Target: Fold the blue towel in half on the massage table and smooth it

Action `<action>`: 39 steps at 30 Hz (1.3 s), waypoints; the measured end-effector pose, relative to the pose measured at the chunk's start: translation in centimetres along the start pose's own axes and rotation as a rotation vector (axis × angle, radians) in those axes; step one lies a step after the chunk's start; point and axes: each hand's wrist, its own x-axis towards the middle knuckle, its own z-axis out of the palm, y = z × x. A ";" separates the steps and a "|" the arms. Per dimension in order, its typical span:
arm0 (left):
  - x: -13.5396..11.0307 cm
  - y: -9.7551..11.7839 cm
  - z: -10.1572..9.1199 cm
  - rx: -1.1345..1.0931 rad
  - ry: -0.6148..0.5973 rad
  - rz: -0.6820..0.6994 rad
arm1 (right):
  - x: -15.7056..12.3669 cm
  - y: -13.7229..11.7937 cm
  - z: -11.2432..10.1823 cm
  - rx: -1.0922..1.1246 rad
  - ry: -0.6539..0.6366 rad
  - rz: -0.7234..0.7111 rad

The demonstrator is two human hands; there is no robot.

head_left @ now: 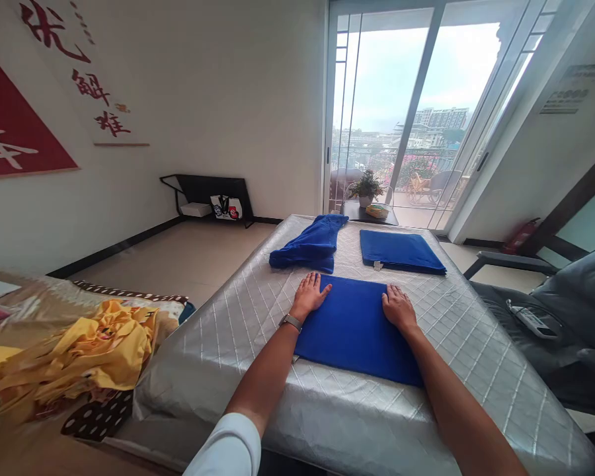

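A flat blue cloth, folded into a rectangle, lies on the silver quilted table cover in front of me. My left hand rests flat at its far left corner, fingers stretched forward. At the far right corner lies my right hand, also flat with its fingers extended. Neither hand grips anything. Just beyond, a crumpled blue cloth lies loosely bunched on the left. Beside it, on the right, sits a neatly folded blue cloth with a small white tag at its near edge.
Yellow clothes are heaped on a surface at left. A dark grey armchair with a corded white device stands at right. Behind the table, a small stand holds a potted plant by the sliding glass door.
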 end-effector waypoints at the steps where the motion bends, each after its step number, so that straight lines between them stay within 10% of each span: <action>1: 0.0 0.0 -0.1 -0.008 -0.002 0.000 | -0.2 -0.2 -0.3 -0.020 0.023 -0.002; 13: 0.4 -0.1 1.0 -0.030 0.042 0.017 | -8.2 0.6 -0.6 -0.069 0.037 -0.098; 21: -0.3 0.3 -0.6 -0.024 0.085 0.012 | -8.4 1.0 0.1 -0.045 -0.058 -0.065; 33: -6.6 16.1 1.8 -0.093 0.076 0.666 | -8.9 0.8 0.0 -0.078 -0.058 -0.127; 39: -7.2 13.5 2.0 -0.069 -0.071 0.553 | -8.8 0.6 -0.2 -0.047 -0.055 -0.102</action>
